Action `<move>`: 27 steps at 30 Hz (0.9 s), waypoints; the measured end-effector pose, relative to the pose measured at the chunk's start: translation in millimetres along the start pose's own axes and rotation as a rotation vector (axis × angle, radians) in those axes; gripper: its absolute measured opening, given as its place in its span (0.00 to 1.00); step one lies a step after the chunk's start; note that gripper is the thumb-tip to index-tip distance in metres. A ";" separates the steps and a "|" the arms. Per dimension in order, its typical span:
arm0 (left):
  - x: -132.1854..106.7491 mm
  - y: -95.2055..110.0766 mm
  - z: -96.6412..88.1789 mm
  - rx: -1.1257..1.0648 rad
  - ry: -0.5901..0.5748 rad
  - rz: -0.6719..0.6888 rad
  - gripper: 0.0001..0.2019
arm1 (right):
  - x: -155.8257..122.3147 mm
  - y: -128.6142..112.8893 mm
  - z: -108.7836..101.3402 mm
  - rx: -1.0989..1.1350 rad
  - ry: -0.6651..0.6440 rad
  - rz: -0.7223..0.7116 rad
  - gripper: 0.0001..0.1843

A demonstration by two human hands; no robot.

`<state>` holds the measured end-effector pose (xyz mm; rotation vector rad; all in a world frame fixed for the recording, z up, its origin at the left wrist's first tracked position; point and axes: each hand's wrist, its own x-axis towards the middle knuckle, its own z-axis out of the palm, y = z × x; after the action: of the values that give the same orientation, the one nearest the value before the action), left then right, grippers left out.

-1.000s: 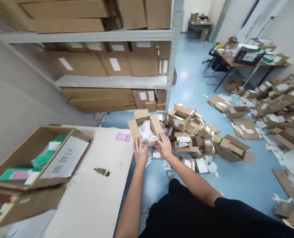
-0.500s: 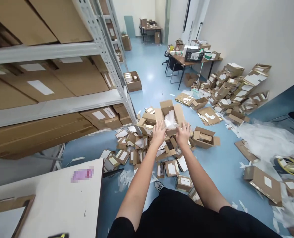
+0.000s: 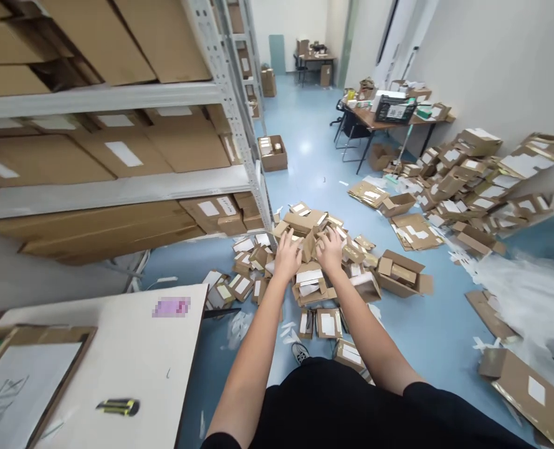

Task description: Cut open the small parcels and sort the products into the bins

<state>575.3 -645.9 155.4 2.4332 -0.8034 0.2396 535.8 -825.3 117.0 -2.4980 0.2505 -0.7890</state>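
Note:
Over the heap of small cartons on the floor, my left hand (image 3: 287, 255) and my right hand (image 3: 329, 251) are held a short way apart. Brown cardboard flaps (image 3: 309, 246) show between them, and the fingers of both hands are bent against a cardboard box (image 3: 301, 221). My hands and the surrounding cartons partly hide its outline, and the inside of the box cannot be seen. Just nearer to me lies an open carton (image 3: 310, 288) with white paper on it.
An open box (image 3: 402, 274) holding a smaller carton stands right of the heap. Metal shelving (image 3: 239, 118) rises at the left. A white table (image 3: 141, 362) carries a utility knife (image 3: 119, 406). Piled cartons (image 3: 468, 174) and plastic wrap (image 3: 524, 293) lie at the right.
My view has swung left, bringing the utility knife fully into sight. The box between my hands has tipped, and the white filling seen in it before no longer shows.

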 end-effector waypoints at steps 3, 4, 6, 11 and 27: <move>-27.3 -24.6 -25.0 0.039 0.055 -0.093 0.23 | -0.3 -35.1 30.2 0.084 -0.078 -0.092 0.23; -38.3 -32.8 -34.4 0.056 0.070 -0.129 0.23 | -1.2 -48.4 40.9 0.108 -0.105 -0.130 0.24; -63.2 -48.8 -54.5 0.095 0.101 -0.210 0.23 | -4.6 -78.1 62.8 0.152 -0.170 -0.216 0.25; -145.6 -83.4 -110.6 0.200 0.194 -0.466 0.24 | -30.8 -170.4 110.8 0.288 -0.387 -0.455 0.30; -571.2 -42.2 -242.9 0.444 0.647 -1.201 0.26 | -318.4 -437.8 94.3 0.603 -0.748 -1.069 0.35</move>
<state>142.2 -199.2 148.5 2.5062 1.0676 0.6926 341.0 -311.5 121.9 -2.0009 -1.4288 -0.1381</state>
